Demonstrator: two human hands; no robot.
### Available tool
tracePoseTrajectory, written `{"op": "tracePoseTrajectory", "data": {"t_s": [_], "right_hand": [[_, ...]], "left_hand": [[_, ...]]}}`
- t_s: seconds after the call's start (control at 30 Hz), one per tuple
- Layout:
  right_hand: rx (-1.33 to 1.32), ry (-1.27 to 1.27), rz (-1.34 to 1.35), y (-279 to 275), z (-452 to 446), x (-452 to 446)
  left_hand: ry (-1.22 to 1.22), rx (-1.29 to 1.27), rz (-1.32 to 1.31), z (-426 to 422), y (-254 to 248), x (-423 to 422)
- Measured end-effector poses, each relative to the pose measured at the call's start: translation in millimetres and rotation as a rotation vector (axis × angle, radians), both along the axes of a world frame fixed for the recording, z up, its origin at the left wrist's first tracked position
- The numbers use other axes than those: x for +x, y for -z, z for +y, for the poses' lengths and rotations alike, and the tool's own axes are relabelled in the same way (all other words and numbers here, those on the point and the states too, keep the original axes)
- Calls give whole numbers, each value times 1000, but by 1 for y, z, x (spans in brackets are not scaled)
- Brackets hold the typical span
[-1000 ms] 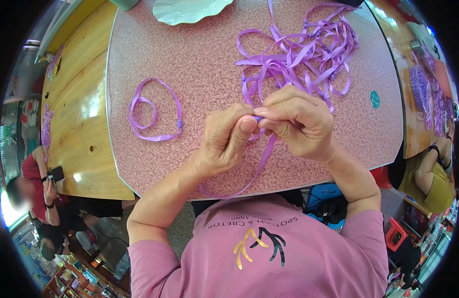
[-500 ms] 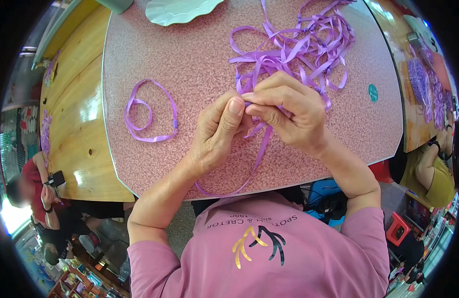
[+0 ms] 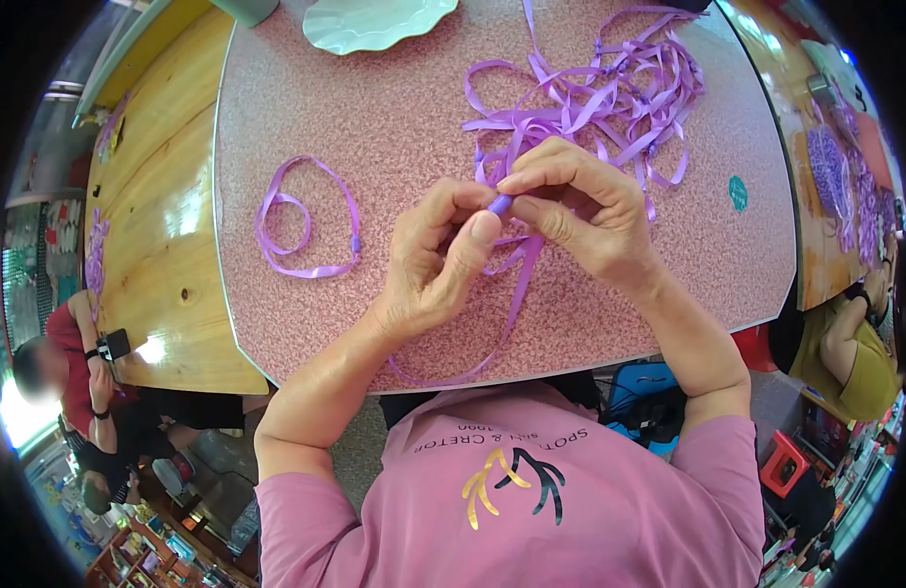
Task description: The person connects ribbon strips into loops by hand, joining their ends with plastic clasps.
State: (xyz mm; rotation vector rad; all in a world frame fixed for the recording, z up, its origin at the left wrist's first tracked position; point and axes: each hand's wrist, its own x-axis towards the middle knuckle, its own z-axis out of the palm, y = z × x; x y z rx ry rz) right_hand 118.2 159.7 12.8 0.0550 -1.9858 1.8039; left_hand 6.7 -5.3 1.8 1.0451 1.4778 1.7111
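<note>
Over the middle of the table, my left hand (image 3: 435, 257) and my right hand (image 3: 592, 218) meet at a small purple lanyard clasp (image 3: 500, 204). The left thumb and index finger pinch its lower end, while the right thumb and fingertips close at its upper end. A purple ribbon (image 3: 520, 294) runs below my hands and loops toward the table's front edge. Just beyond my hands lies a tangled heap of purple lanyards (image 3: 610, 93) with small darker clasps. Apart on the left rests a single coiled purple lanyard (image 3: 355, 211).
The pink speckled table (image 3: 306, 323) holds a white scalloped dish (image 3: 374, 24) at the far side and a teal sticker (image 3: 738, 193) on the right. Wooden tables (image 3: 169, 235) stand either side, with more purple ribbons. People sit at left and right; a red stool (image 3: 786, 465) is at lower right.
My left thumb has lowered and the fingers have opened a little, so the purple clasp now shows between both hands. The view has shifted slightly.
</note>
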Motion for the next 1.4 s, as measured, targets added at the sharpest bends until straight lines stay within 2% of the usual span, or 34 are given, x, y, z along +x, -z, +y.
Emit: {"op": "tracePoseTrajectory", "data": {"t_s": [0.07,0.17,0.6,0.7,0.8,1.1,1.17,1.2,1.3,1.37,1.4], "right_hand": [[-69,-7,-52,-2,1,1],[8,-5,-55,-1,2,1],[35,66,-119,-3,2,4],[-2,87,-132,-4,0,2],[-86,105,-141,-5,-1,2],[112,95,-110,-4,6,3],[126,23,54,2,19,2],[127,33,59,0,20,2],[-115,258,107,0,23,-1],[-128,349,101,-5,24,-4],[-141,435,90,-7,25,-4]], "left_hand": [[-26,38,98,2,2,1],[-53,69,178,3,3,0],[-134,51,245,7,4,-1],[-149,52,215,7,8,-3],[-163,65,71,7,5,-1],[-125,34,5,6,-3,0],[-238,74,-150,4,-16,0],[-262,93,-72,0,-22,-5],[-352,167,139,-21,-44,-30],[-412,310,220,-35,-69,-45],[-617,291,312,-38,-80,-52]]}}
